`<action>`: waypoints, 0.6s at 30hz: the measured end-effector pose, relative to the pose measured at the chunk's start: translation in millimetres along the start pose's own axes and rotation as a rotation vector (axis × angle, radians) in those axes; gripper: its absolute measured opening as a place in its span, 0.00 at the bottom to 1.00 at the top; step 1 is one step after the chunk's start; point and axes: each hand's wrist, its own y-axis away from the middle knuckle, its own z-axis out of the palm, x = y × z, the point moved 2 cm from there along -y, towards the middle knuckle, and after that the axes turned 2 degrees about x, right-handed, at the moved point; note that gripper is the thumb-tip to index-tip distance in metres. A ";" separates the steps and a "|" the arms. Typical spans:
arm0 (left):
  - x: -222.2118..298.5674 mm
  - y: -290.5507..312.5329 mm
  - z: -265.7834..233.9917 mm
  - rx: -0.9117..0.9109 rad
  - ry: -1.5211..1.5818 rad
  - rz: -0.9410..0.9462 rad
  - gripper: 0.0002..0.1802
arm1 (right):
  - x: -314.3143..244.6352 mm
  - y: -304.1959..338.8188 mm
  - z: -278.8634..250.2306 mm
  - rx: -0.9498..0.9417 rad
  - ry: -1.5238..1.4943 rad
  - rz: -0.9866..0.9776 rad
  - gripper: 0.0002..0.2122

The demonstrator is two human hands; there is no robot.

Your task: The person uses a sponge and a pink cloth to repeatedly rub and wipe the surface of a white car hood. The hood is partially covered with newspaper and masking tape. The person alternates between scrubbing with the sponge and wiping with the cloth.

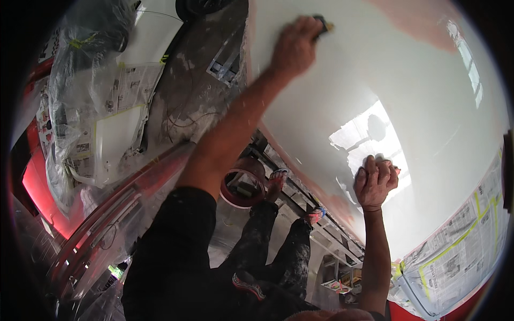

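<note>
Before me spreads a curved, glossy white car panel (316, 101) with pinkish patches showing through. My left hand (295, 47) reaches to its far side, its fingers closed on a small dark block (323, 25) with a yellowish edge, held against the surface. My right hand (377, 183) rests nearer, on the bright window reflection, with its fingers bent down onto the panel. Something reddish shows by its fingertips, but the fingers and glare mostly hide whatever is under them.
I stand on a metal plank (334, 238), beside a round dark-red bucket (243, 184). Left stands a car wrapped in plastic sheeting (80, 96) and newspaper (134, 83). A red part under plastic (112, 214) lies close by. Taped newspaper (460, 251) covers the panel's right edge.
</note>
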 end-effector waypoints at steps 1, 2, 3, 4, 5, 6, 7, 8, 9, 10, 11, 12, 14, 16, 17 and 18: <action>-38.3 -21.9 -0.7 0.089 -0.045 -0.093 0.14 | -2.9 -1.7 2.3 0.011 -0.014 -0.005 0.18; -95.7 -40.2 -3.7 -0.186 -0.229 -0.338 0.10 | -10.4 -5.4 5.6 0.025 -0.053 -0.018 0.18; -99.8 -67.2 -15.2 -0.100 -0.112 -0.423 0.19 | -4.3 -3.5 2.6 0.027 -0.038 -0.015 0.18; -116.4 -73.9 -13.0 -0.065 -0.225 -0.417 0.18 | -6.0 -4.3 1.3 0.026 -0.042 -0.022 0.18; -121.8 -61.4 1.9 -0.316 -0.180 -0.608 0.14 | -8.3 -5.2 2.1 0.027 -0.049 -0.029 0.18; -78.5 -42.4 10.9 -0.168 -0.116 -0.467 0.12 | -8.8 -6.1 4.4 0.026 -0.040 -0.025 0.18; -30.2 -22.8 20.7 -0.027 -0.057 -0.312 0.11 | -6.4 -6.9 6.1 0.015 -0.033 -0.027 0.18; 13.0 -3.2 22.7 0.101 -0.038 -0.158 0.10 | -5.3 -7.0 5.8 0.003 -0.030 -0.031 0.17; 79.6 20.4 18.0 0.070 0.202 -0.095 0.11 | -2.7 -5.3 1.1 -0.020 -0.015 -0.031 0.17; 125.1 37.6 5.0 0.005 0.215 -0.006 0.13 | -2.2 -6.8 -2.9 -0.052 -0.014 -0.028 0.17; 148.7 47.2 -2.2 -0.058 0.210 0.084 0.15 | -4.3 -7.8 -2.2 -0.037 -0.022 -0.029 0.17; 132.8 30.6 -2.4 -0.101 0.270 0.120 0.14 | 0.2 -7.1 -3.9 -0.018 -0.004 -0.022 0.18; 31.7 -2.8 14.5 0.069 0.152 0.222 0.11 | 0.9 -1.6 2.3 0.006 -0.007 -0.008 0.19; -62.8 -61.1 -7.0 -0.214 -0.071 -0.354 0.15 | 3.9 1.7 5.2 0.019 -0.024 0.007 0.19; -94.7 -69.4 -28.6 -0.182 -0.123 -0.551 0.17 | -0.2 -1.6 8.5 0.006 -0.039 -0.009 0.19; -86.3 -62.0 -20.5 -0.144 -0.139 -0.469 0.18 | -1.2 -4.5 5.5 -0.001 -0.034 -0.011 0.19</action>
